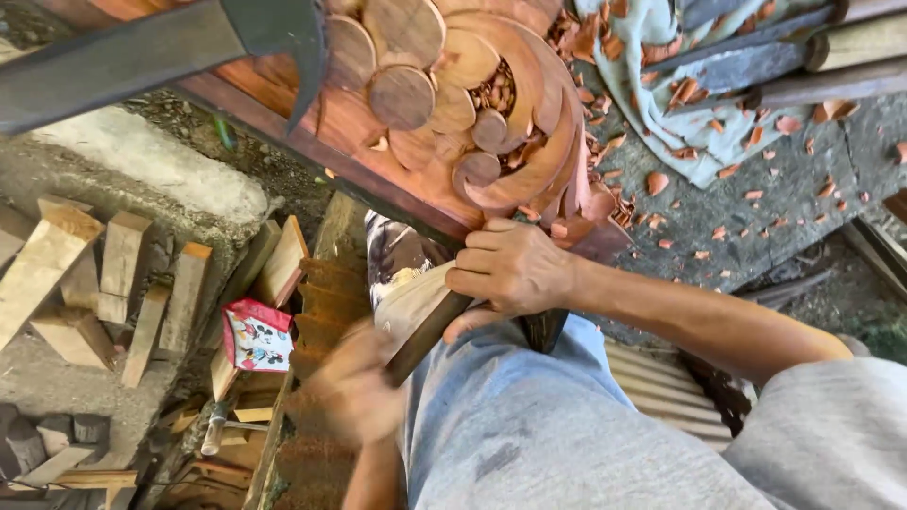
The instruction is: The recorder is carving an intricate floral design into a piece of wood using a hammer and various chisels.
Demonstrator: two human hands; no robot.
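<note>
Far to the left, pale wooden offcuts (104, 274) are lying in a loose heap on the grey ground, and just right of them a small red and white printed packet (256, 335) is resting among thin wood strips. Above, a dark flat bar (142, 52) is crossing the upper left corner at a slant.

Moving toward the middle, the lower hand (351, 392), the person's left as far as the arms show, is appearing motion-blurred; it is closing around the lower end of a dark wooden handle (425, 335), though its fingers are too smeared to make out singly. The handle is slanting up to the right, across the grey trousers (529, 425).

Next, the right hand (510, 269) is curling its fingers narrowly around the upper part of the same handle, at the lower edge of the carved reddish wood panel (453, 104). The panel, cut with rounded scrolls and discs, is lying just above that hand.

Further right, reddish wood chips (657, 182) are lying scattered over the stone floor and on a pale crumpled cloth (680, 113).
</note>
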